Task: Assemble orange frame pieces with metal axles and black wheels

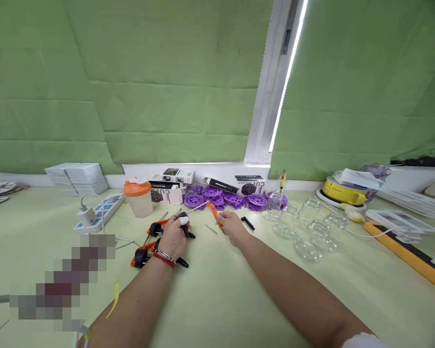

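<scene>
My left hand is closed around the black end of a thin metal rod. The rod slants up to the right, its tip by a small orange piece. My right hand pinches that orange piece; whether the rod touches it, I cannot tell. Orange-and-black clamp-like parts lie beside and partly behind my left hand and wrist. A loose thin metal pin lies between my hands. A short bent black handle rests beyond my right wrist.
Purple wheel-like plastic parts are piled at the back, before cup holder boxes. An orange-lidded cup and a power strip stand left. Clear glassware and a yellow pot stand right.
</scene>
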